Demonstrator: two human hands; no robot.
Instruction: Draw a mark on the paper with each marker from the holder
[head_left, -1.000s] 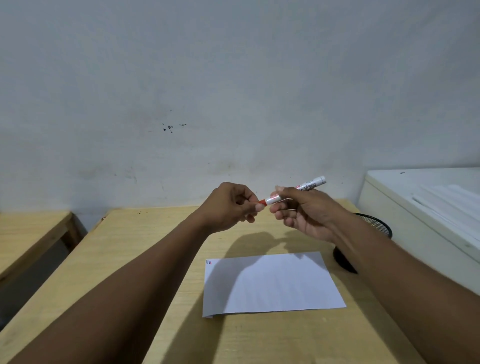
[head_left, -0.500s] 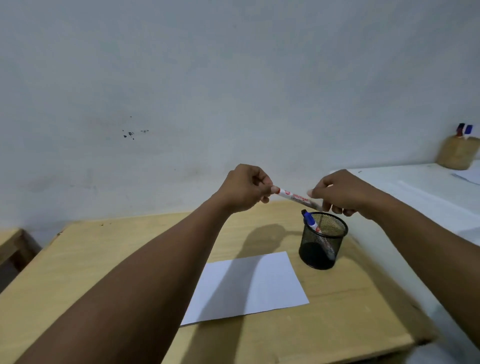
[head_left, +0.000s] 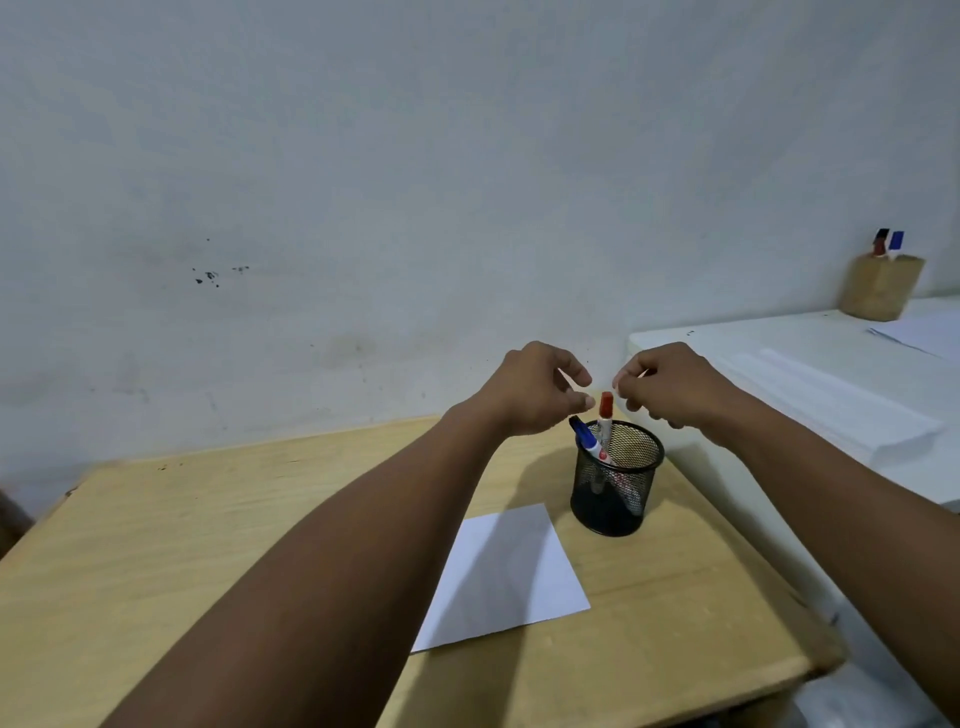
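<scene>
A black mesh holder (head_left: 615, 480) stands on the wooden desk (head_left: 218, 535), just right of a white sheet of paper (head_left: 506, 574). A red-capped marker (head_left: 605, 415) stands upright in the holder, and a blue-capped marker (head_left: 587, 439) leans to the left beside it. My left hand (head_left: 535, 387) and my right hand (head_left: 667, 384) hover just above the holder, one on each side of the red cap. Both hands have loosely curled fingers and hold nothing. My left forearm covers the paper's left part.
A white cabinet (head_left: 810, 395) rises right of the desk, with white sheets on top. At its far right corner a wooden pen cup (head_left: 881, 286) holds more markers. The grey wall stands close behind the desk.
Both hands held the red marker between them. It now stands in the holder and both hands have let go. The view has swung to the right.
</scene>
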